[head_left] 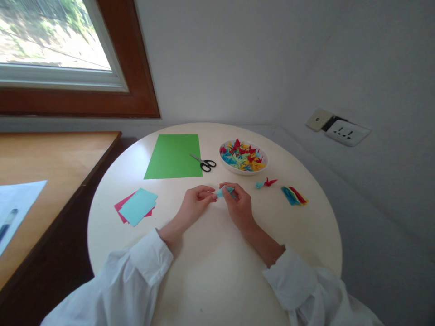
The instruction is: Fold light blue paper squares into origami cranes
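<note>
A small folded piece of light blue paper [224, 192] is held above the middle of the round white table [210, 280]. My right hand [239, 203] pinches it between thumb and fingers. My left hand [196, 201] is closed, its thumb and fingertips together at the paper's left tip; the fingers partly hide that end. To the right of my hands lie a red paper crane [270, 182] and a small light blue folded paper [259, 185]. Left of my left hand rests a stack of light blue paper sheets [139, 206] over pink ones.
A white bowl [243, 172] full of colourful paper cranes stands at the back. Black-handled scissors [205, 165] overlap the edge of a green sheet [175, 156]. Several coloured paper strips [294, 196] lie at the right. A wooden desk [68, 158] stands at the left.
</note>
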### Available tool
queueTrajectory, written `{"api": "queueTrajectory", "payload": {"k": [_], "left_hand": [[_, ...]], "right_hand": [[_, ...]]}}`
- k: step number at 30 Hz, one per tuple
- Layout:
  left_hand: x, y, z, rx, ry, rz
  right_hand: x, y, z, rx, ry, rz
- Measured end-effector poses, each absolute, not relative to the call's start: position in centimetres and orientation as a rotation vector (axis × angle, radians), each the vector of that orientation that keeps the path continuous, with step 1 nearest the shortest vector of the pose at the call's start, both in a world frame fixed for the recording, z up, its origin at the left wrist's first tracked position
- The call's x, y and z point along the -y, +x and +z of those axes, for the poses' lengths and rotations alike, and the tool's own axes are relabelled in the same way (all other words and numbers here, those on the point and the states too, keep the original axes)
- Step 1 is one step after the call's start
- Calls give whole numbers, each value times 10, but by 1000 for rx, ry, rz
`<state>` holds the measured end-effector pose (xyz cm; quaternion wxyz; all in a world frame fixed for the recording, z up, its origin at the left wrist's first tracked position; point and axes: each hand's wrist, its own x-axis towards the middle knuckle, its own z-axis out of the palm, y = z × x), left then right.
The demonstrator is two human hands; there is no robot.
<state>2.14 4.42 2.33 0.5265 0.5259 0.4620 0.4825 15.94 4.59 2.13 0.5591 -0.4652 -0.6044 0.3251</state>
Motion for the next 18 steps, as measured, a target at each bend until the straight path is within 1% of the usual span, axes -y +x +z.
{"api": "queueTrajectory", "payload": {"k": [4, 7, 18], "left_hand": [[-45, 21, 21, -928, 1088, 1009], [-43, 21, 20, -888, 1062, 980], [-43, 23, 25, -1092, 1400, 1050]], "right_hand": [[-46, 160, 21, 1434, -1099, 729], [-46, 160, 21, 1441, -1096, 720], [-48, 161, 18, 1451, -1089, 767]]}}
